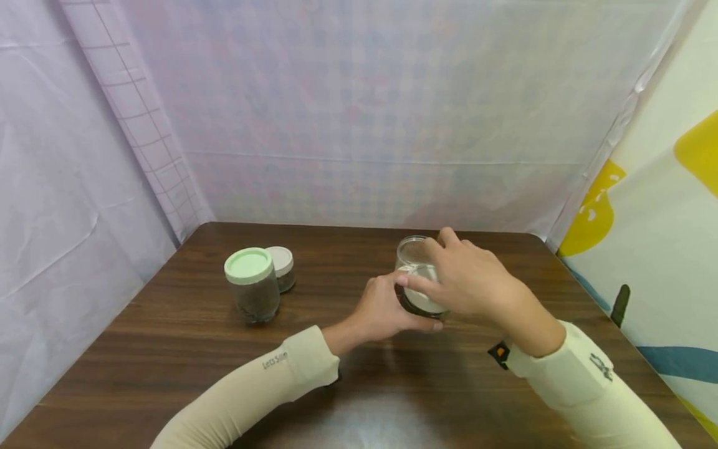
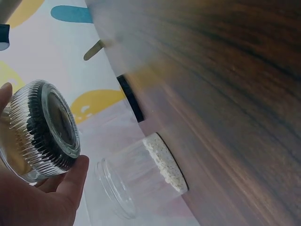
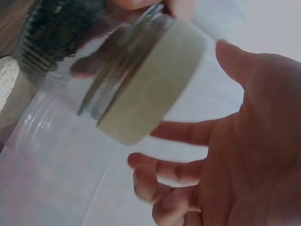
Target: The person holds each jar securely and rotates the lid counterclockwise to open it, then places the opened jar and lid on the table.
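The left hand (image 1: 384, 310) was clamped round the jar (image 2: 51, 125), holding it tilted and off the table (image 1: 185, 312), right of centre in the head view. The right hand (image 1: 473, 277) was spread over its pale lid (image 3: 157, 84), fingers apart; in the right wrist view the thumb stood clear of the rim, while one fingertip was touching the lower edge or just beside it. The step in hand seemed to be working the lid, on or off being unclear. The next move probably called for an even right grip round the rim, with the jar braced against turning. Beyond stood a clear jar (image 2: 141, 174) with white contents; left of centre, a green-topped jar (image 1: 255, 296) and a small jar (image 1: 283, 274).
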A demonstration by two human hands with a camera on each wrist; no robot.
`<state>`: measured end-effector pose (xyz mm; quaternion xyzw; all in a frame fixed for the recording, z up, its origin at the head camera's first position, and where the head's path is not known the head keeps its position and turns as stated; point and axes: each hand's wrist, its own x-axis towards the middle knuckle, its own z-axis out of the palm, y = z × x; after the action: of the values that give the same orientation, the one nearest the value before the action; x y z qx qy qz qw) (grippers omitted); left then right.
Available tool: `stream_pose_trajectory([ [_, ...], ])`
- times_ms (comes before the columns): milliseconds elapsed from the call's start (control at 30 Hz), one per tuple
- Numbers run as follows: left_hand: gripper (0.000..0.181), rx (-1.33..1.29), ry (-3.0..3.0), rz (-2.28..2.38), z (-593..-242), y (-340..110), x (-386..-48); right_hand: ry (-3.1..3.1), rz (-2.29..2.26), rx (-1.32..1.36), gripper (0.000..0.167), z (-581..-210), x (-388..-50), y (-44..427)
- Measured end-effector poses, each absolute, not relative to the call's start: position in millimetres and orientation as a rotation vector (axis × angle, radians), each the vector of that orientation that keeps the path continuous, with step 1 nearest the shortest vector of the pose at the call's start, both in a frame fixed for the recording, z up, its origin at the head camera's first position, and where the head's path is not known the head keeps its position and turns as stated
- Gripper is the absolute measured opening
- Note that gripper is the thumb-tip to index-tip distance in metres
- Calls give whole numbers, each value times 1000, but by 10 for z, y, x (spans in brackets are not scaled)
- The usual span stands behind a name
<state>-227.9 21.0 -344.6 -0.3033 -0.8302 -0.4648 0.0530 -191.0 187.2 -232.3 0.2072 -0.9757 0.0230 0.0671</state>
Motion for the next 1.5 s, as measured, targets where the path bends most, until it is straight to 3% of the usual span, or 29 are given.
stream_pose_trajectory([
  [133, 64, -932, -2510, -1390, -3452, 232, -2267, -3018, -13, 502, 90, -2376, -1940, 1842],
  [533, 65, -945, -2524, -1429, -3448, 236, -2265, -3033, -81, 647, 69, -2389, -1961, 1844],
  [867, 72, -823, -2584, -1380, -3485, 229, -2268, -2966, 36, 1029, 54, -2360, -1963, 1908],
  [1067, 80, -851, -2558, -1382, -3489, 237, -2270, -2994, 118, 1088, 57, -2333, -1949, 1921],
  [1500, 78, -916, -2546, -1424, -3488, 233, -2272, -2972, 159, 1145, 59, -2295, -1949, 1952],
])
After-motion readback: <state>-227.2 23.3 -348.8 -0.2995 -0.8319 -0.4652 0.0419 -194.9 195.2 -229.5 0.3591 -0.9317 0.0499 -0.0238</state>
